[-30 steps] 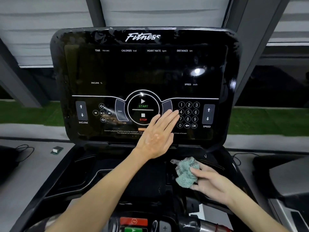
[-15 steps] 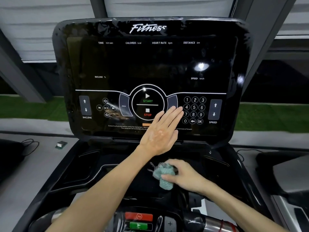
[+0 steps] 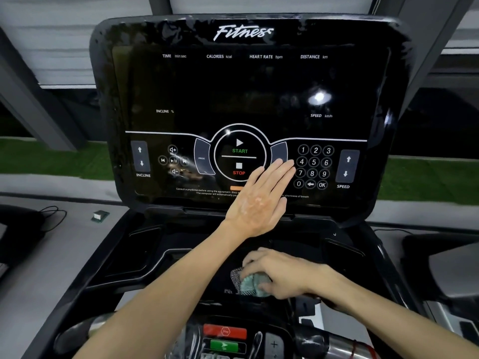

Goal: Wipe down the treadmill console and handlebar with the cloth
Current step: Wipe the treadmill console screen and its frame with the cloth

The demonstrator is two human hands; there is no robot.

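The small crumpled teal-green cloth lies bunched on the black plastic tray below the screen, near its middle. A grey speckled edge sticks out on the cloth's left, and the rest is partly covered by fingers. The right hand grips it from above with fingers curled over the wad, pressing it onto the tray. The left hand lies flat with straight fingers on the glossy black treadmill console, over the lower centre of the panel. Its fingertips are just beside the number keypad and right of the STOP mark. A chrome handlebar shows at the bottom edge, well apart from the cloth.
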